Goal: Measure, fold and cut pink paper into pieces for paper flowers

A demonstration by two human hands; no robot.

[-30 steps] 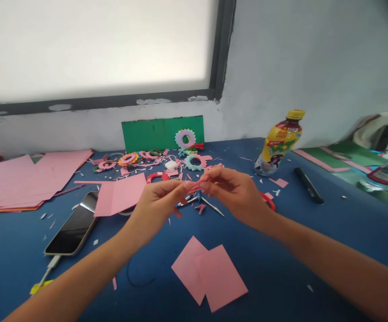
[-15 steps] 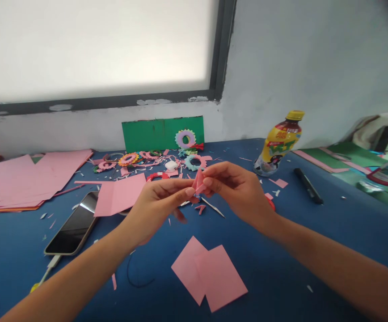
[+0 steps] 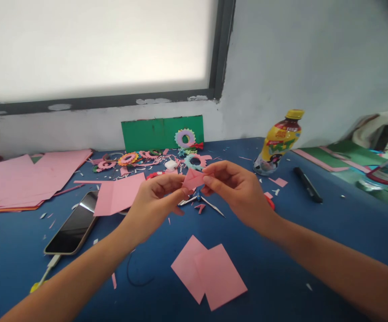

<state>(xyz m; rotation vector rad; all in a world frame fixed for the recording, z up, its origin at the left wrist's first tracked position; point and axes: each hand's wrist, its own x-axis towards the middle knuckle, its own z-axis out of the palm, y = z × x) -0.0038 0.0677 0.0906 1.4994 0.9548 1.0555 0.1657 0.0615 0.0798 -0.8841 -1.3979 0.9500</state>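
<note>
A small folded piece of pink paper (image 3: pixel 193 179) is held up between both hands above the blue table. My left hand (image 3: pixel 158 201) pinches its left edge between thumb and fingers. On the other side, my right hand (image 3: pixel 232 188) grips its right corner the same way. Beneath the hands lies a pair of scissors (image 3: pixel 214 208) with its blades apart, beside a small pink scrap (image 3: pixel 200 208). Nearer to me, two pink paper squares (image 3: pixel 225 277) overlap on the table.
Left are a phone (image 3: pixel 71 226) on a cable, a creased pink sheet (image 3: pixel 122 194) and stacked pink sheets (image 3: pixel 60 172). Paper rings (image 3: pixel 128 158) and scraps lie by a green board (image 3: pixel 153 134). Right stand a yellow-labelled bottle (image 3: pixel 279 141) and a black marker (image 3: pixel 308 184).
The pink paper has turned from a raised, narrow peak to a flatter shape facing me. My left hand has shifted slightly, its fingers drawn in. More of the scissors shows below.
</note>
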